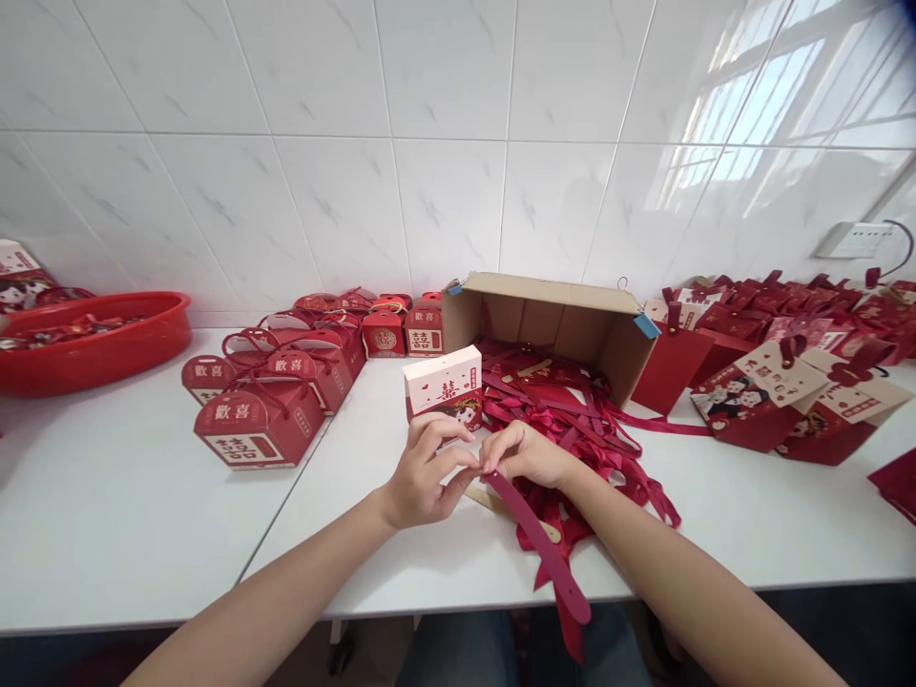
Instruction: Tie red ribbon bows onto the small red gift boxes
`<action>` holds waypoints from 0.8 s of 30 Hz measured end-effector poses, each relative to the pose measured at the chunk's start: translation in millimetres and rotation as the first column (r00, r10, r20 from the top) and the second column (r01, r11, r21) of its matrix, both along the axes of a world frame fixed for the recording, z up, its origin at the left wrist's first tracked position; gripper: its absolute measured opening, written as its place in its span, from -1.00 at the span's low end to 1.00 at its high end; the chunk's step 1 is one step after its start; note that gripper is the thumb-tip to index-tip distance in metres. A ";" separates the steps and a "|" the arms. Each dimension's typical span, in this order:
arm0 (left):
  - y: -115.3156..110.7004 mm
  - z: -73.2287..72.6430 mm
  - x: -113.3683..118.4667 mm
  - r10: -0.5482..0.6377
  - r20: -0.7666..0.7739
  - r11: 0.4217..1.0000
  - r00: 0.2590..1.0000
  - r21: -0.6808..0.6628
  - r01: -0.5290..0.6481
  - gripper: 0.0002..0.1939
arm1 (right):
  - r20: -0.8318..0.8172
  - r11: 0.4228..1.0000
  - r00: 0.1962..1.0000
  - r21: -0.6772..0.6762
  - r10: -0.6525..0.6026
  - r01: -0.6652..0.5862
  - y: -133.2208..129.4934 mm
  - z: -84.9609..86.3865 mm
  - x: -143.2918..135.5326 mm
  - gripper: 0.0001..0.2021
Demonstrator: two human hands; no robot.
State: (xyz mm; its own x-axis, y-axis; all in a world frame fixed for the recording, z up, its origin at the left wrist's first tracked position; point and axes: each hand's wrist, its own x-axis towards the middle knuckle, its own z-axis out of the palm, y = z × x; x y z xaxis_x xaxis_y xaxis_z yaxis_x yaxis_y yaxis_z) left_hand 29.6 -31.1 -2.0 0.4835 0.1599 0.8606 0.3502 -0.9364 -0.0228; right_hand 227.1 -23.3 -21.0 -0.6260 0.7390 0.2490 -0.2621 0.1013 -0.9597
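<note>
Both hands meet over the table's middle. My left hand (431, 469) has thumb and index finger pinched at the upper end of a dark red strap (533, 530). On the same end, my right hand (528, 455) closes its fingertips. The strap slants down to the right, its wide rounded end past the table's front edge. A gold strap (492, 498) lies partly beneath it. Just behind my hands stands a small white and red box (445, 384) with printed figures. A heap of red ribbons and straps (572, 429) spills out beside my right hand.
An open cardboard box (548, 291) lies on its side at the back. Red gift boxes (258, 425) stand left of centre, and a red basin (100, 355) is at the far left. Finished-looking red and white bags (759, 386) crowd the right. The white table (364, 563) ends just in front.
</note>
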 end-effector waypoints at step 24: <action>13.2 -3.6 11.3 -0.037 0.288 0.080 0.957 -0.954 0.290 -0.59 | -0.080 0.440 0.739 0.759 -0.668 0.480 2.5 3.0 1.7 -0.84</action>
